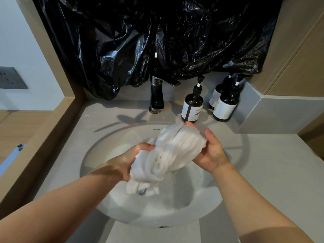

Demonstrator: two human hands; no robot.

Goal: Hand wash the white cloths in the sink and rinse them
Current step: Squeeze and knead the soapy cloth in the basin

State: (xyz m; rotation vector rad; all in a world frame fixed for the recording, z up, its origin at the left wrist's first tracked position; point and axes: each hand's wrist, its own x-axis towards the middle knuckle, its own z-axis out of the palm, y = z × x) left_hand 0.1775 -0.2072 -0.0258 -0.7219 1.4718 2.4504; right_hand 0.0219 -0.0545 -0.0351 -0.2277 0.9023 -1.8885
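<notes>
- Left hand (138,158): fingers clenched round the lower left part of a bunched white terry cloth (171,151).
- Right hand (212,153): grasping the cloth's upper right end, thumb raised beside it.
- Cloth: held over the round white sink basin (105,142), set in the grey tabletop (271,163). Its lower end hangs down to the sudsy water (177,195).
- Black tap (156,95): upright at the tabletop's back edge.
- Three brown pump bottles with white labels (192,106): toward the back right corner.
- Crumpled black plastic sheet (157,41): hangs over the wall behind.
</notes>
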